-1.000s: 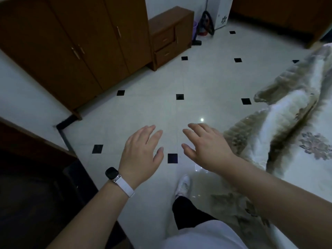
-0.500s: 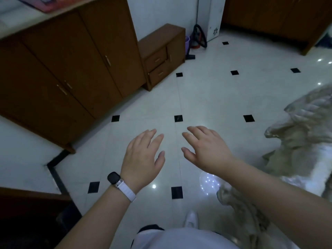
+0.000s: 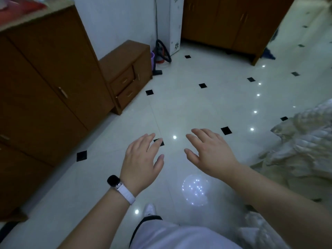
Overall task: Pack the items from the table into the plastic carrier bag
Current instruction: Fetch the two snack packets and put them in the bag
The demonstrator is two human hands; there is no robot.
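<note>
While over floor [image 3: 179,108] — left hand [image 3: 142,164], right hand [image 3: 210,153] empty

No words, numbers or brand names could be read, watch [image 3: 113,180] screen was dark, white cabinet [image 3: 175,24] carried only small flower shapes

The floor [image 3: 179,108] is pale cream tile dotted with small black diamonds. Left of it, the cabinets [image 3: 45,78] are brown; right of it, the blanket [image 3: 301,150] is beige and white.
</note>
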